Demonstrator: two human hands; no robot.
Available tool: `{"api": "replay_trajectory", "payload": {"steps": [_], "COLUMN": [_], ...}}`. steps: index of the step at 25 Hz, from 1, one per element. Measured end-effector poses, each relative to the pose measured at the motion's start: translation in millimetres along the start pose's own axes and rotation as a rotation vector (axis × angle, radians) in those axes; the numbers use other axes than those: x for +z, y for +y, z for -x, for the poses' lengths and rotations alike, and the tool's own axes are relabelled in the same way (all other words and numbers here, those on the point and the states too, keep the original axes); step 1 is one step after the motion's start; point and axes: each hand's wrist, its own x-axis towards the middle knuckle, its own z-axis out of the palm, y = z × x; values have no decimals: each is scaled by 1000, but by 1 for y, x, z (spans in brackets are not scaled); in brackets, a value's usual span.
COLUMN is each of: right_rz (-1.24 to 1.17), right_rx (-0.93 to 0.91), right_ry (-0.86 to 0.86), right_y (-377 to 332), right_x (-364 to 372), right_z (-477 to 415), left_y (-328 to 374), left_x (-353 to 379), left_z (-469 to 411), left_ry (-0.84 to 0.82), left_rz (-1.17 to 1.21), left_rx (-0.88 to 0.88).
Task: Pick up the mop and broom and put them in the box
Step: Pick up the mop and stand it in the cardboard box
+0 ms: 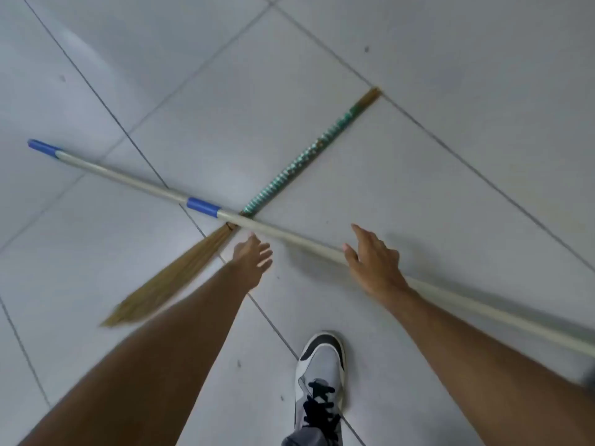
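Observation:
A long white mop handle with blue bands lies on the tiled floor, running from upper left to the lower right edge; its head is out of view. A straw broom with a green-wrapped handle lies crossed under it, bristles fanning toward the lower left. My right hand hovers over the mop handle, fingers spread, not closed around it. My left hand is open just below the crossing point, close to the top of the bristles. The box is not in view.
Pale grey floor tiles with dark grout lines fill the view. My foot in a grey, white and black sneaker stands at the bottom centre, just below the mop handle.

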Motion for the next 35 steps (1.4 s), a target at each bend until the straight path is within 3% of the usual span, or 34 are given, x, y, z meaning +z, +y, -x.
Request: {"api": "replay_trajectory", "payload": {"steps": [3,5,9,15,19,23,26,30,35], "right_rz": [150,252,169,-48,-280,-572,-834,-1073,-1266], "right_rx": [130,97,47,42,76,82,67,-3,-120], "right_ry": [-105,-175,-172,124,355,678,846,1023,1173], "right_y": [24,39,37,4,-8,-14,-19,-10,31], "right_x": [41,52,29,-127,-287,-474,-599,-714,-792], "right_z": [-41,-41,-27,8,92,251,408,582,712], "left_y": [2,6,31,137,206,231,199,128,41], "left_x": [24,36,48,138,222,308,345,357,371], "left_z": [-52,-63,-36,124,323,629,879,1136,1308], "left_ry": [24,47,121,-9,-217,-562,-747,-955,-1187], "left_rz": [122,207,297,137,-94,-291,-436,-566,-578], "left_rx": [-14,-40,-71,374,762,1141,1356,1585,1700]}}
